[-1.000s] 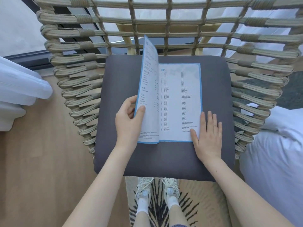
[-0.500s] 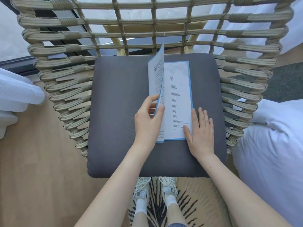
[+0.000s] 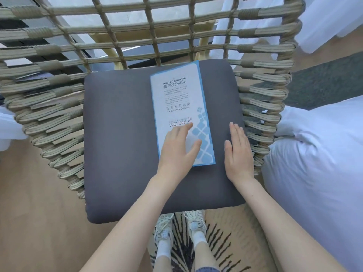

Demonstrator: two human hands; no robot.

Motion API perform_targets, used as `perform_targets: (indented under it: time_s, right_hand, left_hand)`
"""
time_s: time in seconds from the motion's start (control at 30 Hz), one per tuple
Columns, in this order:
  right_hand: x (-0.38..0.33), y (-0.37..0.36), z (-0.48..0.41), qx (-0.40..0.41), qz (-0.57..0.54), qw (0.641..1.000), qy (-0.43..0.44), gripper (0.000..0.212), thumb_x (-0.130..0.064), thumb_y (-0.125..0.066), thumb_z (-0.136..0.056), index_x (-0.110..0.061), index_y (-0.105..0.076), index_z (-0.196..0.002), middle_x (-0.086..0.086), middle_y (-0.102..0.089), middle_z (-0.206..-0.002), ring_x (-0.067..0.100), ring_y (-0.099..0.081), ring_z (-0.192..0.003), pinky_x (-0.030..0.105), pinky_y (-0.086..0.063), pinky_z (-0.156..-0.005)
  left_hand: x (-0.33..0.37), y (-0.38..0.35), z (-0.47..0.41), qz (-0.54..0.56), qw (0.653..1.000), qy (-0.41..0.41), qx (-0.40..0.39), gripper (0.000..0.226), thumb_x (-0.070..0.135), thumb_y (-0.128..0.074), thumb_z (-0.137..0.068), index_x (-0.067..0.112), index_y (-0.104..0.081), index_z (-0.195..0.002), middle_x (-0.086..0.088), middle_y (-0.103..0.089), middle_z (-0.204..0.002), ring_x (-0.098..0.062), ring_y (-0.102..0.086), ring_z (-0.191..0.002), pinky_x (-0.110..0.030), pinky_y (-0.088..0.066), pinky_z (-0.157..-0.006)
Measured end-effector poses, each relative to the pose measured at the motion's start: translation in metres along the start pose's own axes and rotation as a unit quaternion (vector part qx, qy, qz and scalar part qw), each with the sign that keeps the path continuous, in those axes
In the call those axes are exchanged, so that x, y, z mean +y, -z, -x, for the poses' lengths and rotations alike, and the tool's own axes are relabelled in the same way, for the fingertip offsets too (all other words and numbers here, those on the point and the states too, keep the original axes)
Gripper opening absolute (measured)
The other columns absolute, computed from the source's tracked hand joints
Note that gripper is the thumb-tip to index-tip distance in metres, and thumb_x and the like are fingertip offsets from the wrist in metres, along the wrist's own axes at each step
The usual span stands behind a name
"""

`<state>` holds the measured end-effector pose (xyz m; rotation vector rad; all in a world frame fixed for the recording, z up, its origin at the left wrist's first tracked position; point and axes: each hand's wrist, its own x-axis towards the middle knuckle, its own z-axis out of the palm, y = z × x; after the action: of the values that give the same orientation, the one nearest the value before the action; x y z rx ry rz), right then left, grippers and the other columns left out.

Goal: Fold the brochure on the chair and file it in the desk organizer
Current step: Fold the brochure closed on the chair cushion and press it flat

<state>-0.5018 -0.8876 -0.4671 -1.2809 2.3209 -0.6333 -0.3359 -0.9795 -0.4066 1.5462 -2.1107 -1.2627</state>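
The brochure [image 3: 179, 99] lies folded shut on the dark grey seat cushion [image 3: 117, 134] of a woven chair, its white and blue cover facing up with the word WELCOME. My left hand [image 3: 179, 149] rests flat on the brochure's near end, fingers spread. My right hand [image 3: 238, 152] lies flat on the cushion just right of the brochure, not touching it. No desk organizer is in view.
The chair's woven rope back and sides [image 3: 59, 107] wrap around the cushion. White bedding [image 3: 314, 163] bulges at the right. My feet in white sneakers [image 3: 180, 224] stand on a striped rug [image 3: 222, 242] below the seat. Wooden floor [image 3: 35, 213] lies at the left.
My left hand has swung the raised left panel over to the right and laid it flat, closing the brochure. My right hand slid off the page onto the cushion beside it.
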Motion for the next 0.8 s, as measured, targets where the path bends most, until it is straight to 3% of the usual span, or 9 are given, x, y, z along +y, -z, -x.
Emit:
perform_targets:
  time_s: [0.13,0.3,0.47,0.67,0.8]
  right_hand:
    - [0.005,-0.008,0.004,-0.013,0.037,0.999,0.012,0.056,-0.029,-0.029,-0.101,-0.01,-0.031,-0.154,0.011,-0.029,-0.161,0.025,-0.018,-0.15,0.046,-0.016,-0.121]
    - [0.01,-0.022,0.007,-0.002,0.096,0.995,0.025,0.059,-0.035,-0.028,-0.1,-0.01,-0.032,-0.154,0.015,-0.024,-0.161,0.03,-0.015,-0.15,0.045,-0.012,-0.121]
    - [0.014,-0.031,0.006,0.012,0.14,0.99,0.03,0.058,-0.031,-0.032,-0.099,-0.01,-0.032,-0.153,0.017,-0.026,-0.16,0.032,-0.019,-0.149,0.047,-0.016,-0.12]
    - [-0.004,-0.016,0.004,-0.025,0.144,0.989,0.005,0.058,-0.029,-0.035,-0.099,-0.01,-0.031,-0.154,0.016,-0.025,-0.161,0.031,-0.018,-0.15,0.05,-0.018,-0.12]
    - [-0.036,-0.005,-0.015,-0.033,0.129,0.99,0.048,0.059,-0.032,-0.028,-0.099,-0.009,-0.031,-0.154,0.013,-0.027,-0.161,0.029,-0.018,-0.15,0.049,-0.018,-0.121]
  left_hand:
    - [-0.034,-0.019,0.002,-0.191,0.979,-0.059,-0.045,0.054,0.035,-0.052,-0.096,0.016,-0.041,-0.145,-0.011,-0.033,-0.155,-0.028,-0.027,-0.143,-0.042,-0.024,-0.116]
    - [-0.072,-0.04,0.003,-0.307,0.943,-0.117,-0.057,0.059,0.043,-0.033,-0.099,0.021,-0.026,-0.153,-0.011,-0.018,-0.162,-0.029,-0.014,-0.149,-0.044,-0.007,-0.121]
    - [-0.093,-0.054,0.002,-0.336,0.931,-0.134,-0.04,0.059,0.044,-0.026,-0.101,0.021,-0.02,-0.154,-0.011,-0.014,-0.162,-0.028,-0.011,-0.15,-0.047,-0.008,-0.121]
    - [-0.071,-0.039,0.013,-0.321,0.937,-0.115,-0.075,0.058,0.039,-0.034,-0.099,0.018,-0.025,-0.153,-0.013,-0.017,-0.161,-0.032,-0.015,-0.148,-0.051,-0.016,-0.119]
    - [-0.053,-0.02,0.019,-0.3,0.946,-0.11,-0.05,0.056,0.035,-0.035,-0.099,0.016,-0.029,-0.151,-0.013,-0.021,-0.16,-0.031,-0.02,-0.147,-0.05,-0.02,-0.118]
